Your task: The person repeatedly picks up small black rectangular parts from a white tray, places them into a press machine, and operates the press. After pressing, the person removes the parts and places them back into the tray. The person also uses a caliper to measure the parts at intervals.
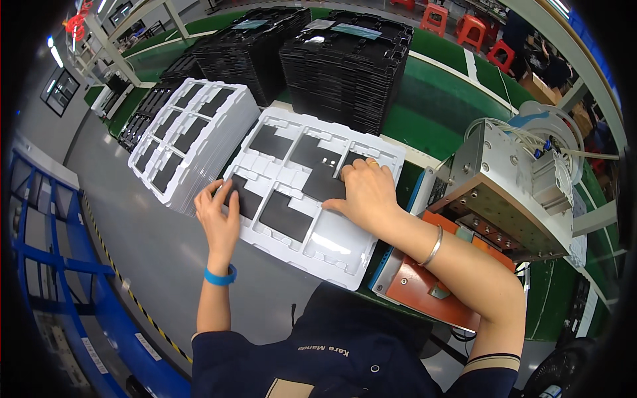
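Observation:
A white moulded tray [265, 174] with several compartments lies in front of me, most of them holding flat dark grey cut-out sheets. My right hand [369, 198] grips the edge of an L-shaped dark sheet [323, 181] between thumb and fingers, over the tray's middle. Its fingertips partly hide another dark sheet in the far right compartment. My left hand [219, 213] is at the tray's left edge, thumb and fingers apart, its fingertips touching the near-left dark sheet [247, 201]. Beside that, another dark sheet [286, 217] lies flat. The near-right compartment [335, 240] shows bare white plastic.
A stack of white trays [222, 142] with dark sheets on top stands left. Tall stacks of black trays [342, 79] rise behind. To the right is a metal press-like fixture [507, 189] over an orange-brown plate [415, 292]. Blue racking [66, 265] lines the left floor.

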A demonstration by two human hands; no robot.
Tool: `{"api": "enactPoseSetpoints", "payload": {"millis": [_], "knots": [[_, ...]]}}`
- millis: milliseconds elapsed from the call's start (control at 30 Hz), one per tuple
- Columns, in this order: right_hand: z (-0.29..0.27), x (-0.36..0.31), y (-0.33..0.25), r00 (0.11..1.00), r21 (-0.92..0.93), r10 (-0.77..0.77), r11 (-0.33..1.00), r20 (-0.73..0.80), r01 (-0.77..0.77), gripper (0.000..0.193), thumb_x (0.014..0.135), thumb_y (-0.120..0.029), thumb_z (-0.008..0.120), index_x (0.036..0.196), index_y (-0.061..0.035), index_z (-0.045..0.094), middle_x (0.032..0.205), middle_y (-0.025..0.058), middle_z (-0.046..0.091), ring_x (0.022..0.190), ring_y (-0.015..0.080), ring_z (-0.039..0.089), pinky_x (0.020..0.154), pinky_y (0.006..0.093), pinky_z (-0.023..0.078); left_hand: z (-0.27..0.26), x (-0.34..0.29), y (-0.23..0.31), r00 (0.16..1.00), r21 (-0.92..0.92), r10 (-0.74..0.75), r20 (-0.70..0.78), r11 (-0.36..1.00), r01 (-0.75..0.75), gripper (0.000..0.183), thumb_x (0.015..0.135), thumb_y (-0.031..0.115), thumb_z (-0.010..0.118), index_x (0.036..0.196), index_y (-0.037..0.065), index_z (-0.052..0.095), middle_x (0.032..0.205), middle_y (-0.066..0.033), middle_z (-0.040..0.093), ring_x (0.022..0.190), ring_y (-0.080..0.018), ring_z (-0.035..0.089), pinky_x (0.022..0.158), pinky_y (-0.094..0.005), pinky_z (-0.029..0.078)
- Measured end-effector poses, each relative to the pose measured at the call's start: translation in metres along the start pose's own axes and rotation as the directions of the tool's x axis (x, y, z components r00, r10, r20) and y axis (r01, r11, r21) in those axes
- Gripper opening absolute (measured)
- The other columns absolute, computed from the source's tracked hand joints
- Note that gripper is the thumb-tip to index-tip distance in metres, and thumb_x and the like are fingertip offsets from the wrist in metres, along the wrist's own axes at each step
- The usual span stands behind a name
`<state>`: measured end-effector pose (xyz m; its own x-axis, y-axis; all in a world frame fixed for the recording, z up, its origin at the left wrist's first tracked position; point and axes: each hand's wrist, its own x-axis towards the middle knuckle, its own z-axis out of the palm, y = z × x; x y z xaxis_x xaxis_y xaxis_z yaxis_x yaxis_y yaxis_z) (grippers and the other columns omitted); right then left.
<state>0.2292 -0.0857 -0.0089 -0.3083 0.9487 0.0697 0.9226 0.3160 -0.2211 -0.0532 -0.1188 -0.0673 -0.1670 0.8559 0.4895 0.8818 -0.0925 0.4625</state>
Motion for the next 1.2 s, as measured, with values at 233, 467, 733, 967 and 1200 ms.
{"api": "enactPoseSetpoints", "payload": {"millis": [233,467,733,967,1200], "knots": [[-0.006,-0.005,0.013,0.989,0.369,-0.021,0.926,-0.149,0.076,0.027,0.077,-0.019,0.077,0.095,-0.0014,0.068,0.087,0.0159,0.069,0.081,0.035,0.066,0.074,0.0415,0.052,-0.016,-0.022,0.03,0.962,0.15,0.104,0.254,0.978,-0.145,0.038,0.093,0.023,0.057,0.128,0.009,0.063,0.142,-0.015,0.052,0.14,-0.0387,0.033,0.114,-0.0601,0.018],[-0.104,-0.147,0.051,0.962,0.642,0.13,0.765,-0.238,0.055,0.032,0.075,-0.005,0.081,0.104,-0.0005,0.067,0.095,0.0092,0.072,0.077,0.0153,0.069,0.055,0.0244,0.05,-0.041,-0.007,0.06,0.95,0.191,0.239,0.203,0.942,-0.278,0.038,0.092,0.02,0.061,0.128,0.007,0.062,0.144,-0.0135,0.05,0.14,-0.038,0.034,0.114,-0.0595,0.018],[-0.09,-0.252,0.092,0.82,0.576,0.56,0.712,-0.12,-0.402,0.024,0.074,-0.006,0.081,0.096,-0.0014,0.071,0.092,0.0049,0.069,0.065,0.0109,0.058,0.054,0.0239,0.044,-0.035,0.015,0.177,0.547,-0.253,0.821,0.162,0.571,-0.781,0.036,0.08,0.016,0.067,0.115,0.006,0.07,0.13,-0.0154,0.061,0.132,-0.0395,0.046,0.115,-0.0572,0.02],[-0.067,-0.235,0.094,0.855,0.225,0.264,0.958,-0.447,-0.178,0.021,0.075,-0.01,0.077,0.094,-0.0076,0.069,0.093,0.0032,0.063,0.086,0.0236,0.055,0.074,0.0355,0.042,0.018,-0.029,0.253,0.004,-0.729,0.991,0.133,0.1,-0.677,0.053,0.082,0.047,0.069,0.122,0.012,0.065,0.133,-0.0124,0.057,0.126,-0.0325,0.052,0.11,-0.0563,0.027],[-0.061,-0.227,0.094,0.909,0.038,0.099,0.995,-0.404,-0.092,0.032,0.074,-0.005,0.064,0.105,-0.0039,0.067,0.104,0.0065,0.063,0.098,0.0237,0.059,0.08,0.0357,0.046,0.029,-0.037,0.259,-0.107,-0.81,0.964,0.245,0.142,-0.57,0.062,0.086,0.055,0.062,0.132,0.012,0.057,0.144,-0.014,0.048,0.134,-0.0326,0.043,0.107,-0.0568,0.031]]}}
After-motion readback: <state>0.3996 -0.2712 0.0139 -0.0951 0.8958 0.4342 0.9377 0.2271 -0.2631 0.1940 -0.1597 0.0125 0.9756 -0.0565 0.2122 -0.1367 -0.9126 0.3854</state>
